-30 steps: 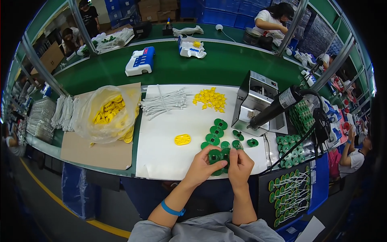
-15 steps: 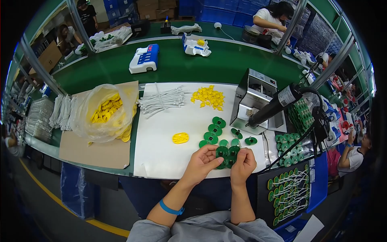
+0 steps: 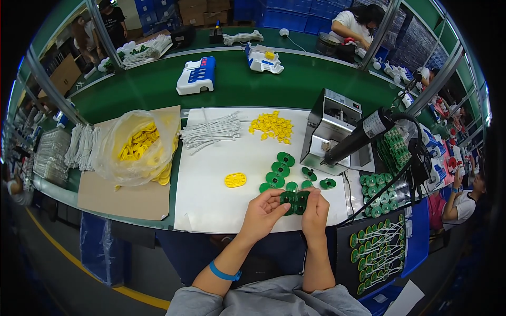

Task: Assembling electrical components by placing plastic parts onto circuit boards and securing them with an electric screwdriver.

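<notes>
My left hand [image 3: 263, 214] and my right hand [image 3: 315, 213] grip a small panel of round green circuit boards [image 3: 288, 198] from its two sides, just above the near edge of the white work sheet [image 3: 211, 208]. Fingers and thumbs are closed on its edges, and the panel is tilted. Right behind it, more green circuit boards [image 3: 281, 169] lie in a slanting row. Two separate green pieces [image 3: 328, 183] rest to the right of that row. A yellow oval plastic part [image 3: 235, 180] lies by itself to the left of my hands.
Small yellow parts [image 3: 271, 127] and a white cable bundle [image 3: 211, 131] lie farther back. A metal machine [image 3: 329, 131] with a black cylinder [image 3: 361, 138] stands right. A bag of yellow parts [image 3: 138, 145] sits left. White-and-blue housings [image 3: 196, 76] ride the green belt [image 3: 142, 81]. Wired boards [image 3: 377, 253] fill a black tray.
The panel has turned in my hands and looks narrower, my right hand shifting slightly left with it. The white-and-blue housings have moved right along the belt.
</notes>
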`<state>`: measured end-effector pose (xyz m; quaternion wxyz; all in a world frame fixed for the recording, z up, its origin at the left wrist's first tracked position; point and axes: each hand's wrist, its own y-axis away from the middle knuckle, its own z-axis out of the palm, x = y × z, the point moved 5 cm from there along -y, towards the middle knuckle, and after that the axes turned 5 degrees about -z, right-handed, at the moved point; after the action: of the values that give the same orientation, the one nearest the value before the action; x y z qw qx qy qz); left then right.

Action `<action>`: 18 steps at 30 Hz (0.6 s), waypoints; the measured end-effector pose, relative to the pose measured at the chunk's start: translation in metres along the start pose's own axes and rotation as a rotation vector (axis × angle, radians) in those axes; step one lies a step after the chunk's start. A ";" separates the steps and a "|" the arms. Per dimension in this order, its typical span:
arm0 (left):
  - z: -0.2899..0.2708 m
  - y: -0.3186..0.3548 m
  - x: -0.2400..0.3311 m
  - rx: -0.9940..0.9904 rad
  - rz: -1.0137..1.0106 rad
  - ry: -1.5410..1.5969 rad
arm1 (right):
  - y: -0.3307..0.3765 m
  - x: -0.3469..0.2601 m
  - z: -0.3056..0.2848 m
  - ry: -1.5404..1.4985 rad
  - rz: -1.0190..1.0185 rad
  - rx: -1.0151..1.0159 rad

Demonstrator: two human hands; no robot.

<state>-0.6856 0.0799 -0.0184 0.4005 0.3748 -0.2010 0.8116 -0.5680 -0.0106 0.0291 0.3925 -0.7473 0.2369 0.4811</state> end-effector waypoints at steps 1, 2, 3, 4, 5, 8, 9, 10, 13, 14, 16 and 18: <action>0.000 0.000 -0.001 0.001 0.000 -0.001 | 0.000 -0.003 0.002 0.052 -0.055 -0.014; 0.000 0.000 -0.002 -0.013 0.012 -0.016 | -0.001 -0.006 0.004 0.104 -0.111 -0.027; 0.001 0.000 -0.002 -0.029 0.023 -0.030 | -0.001 -0.004 0.004 0.105 -0.110 -0.025; 0.000 0.000 -0.002 -0.031 0.022 -0.031 | -0.001 0.002 0.003 0.126 -0.105 -0.008; 0.000 0.001 -0.002 -0.059 -0.002 -0.029 | 0.000 0.005 0.002 0.146 -0.099 0.010; 0.000 0.003 -0.002 -0.119 -0.042 -0.033 | 0.001 0.004 0.002 0.096 -0.153 0.041; 0.000 0.004 -0.002 -0.148 -0.057 -0.038 | 0.001 0.004 0.003 0.094 -0.154 0.041; -0.001 0.004 -0.001 -0.147 -0.056 -0.038 | 0.001 0.004 0.003 0.050 -0.152 0.030; 0.000 0.006 0.001 -0.170 -0.103 -0.050 | 0.000 0.008 0.004 -0.051 -0.125 0.015; 0.001 0.006 0.003 -0.175 -0.106 -0.043 | -0.001 0.010 0.003 -0.109 -0.099 0.011; 0.001 0.007 0.003 -0.179 -0.110 -0.037 | -0.001 0.011 0.001 -0.139 -0.086 -0.037; 0.001 0.008 0.002 -0.188 -0.090 -0.028 | -0.001 0.009 0.003 -0.169 -0.073 -0.084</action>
<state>-0.6926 0.0755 -0.0161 0.4671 0.3556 -0.2651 0.7649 -0.5649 -0.0075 0.0208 0.3965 -0.7279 0.1552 0.5374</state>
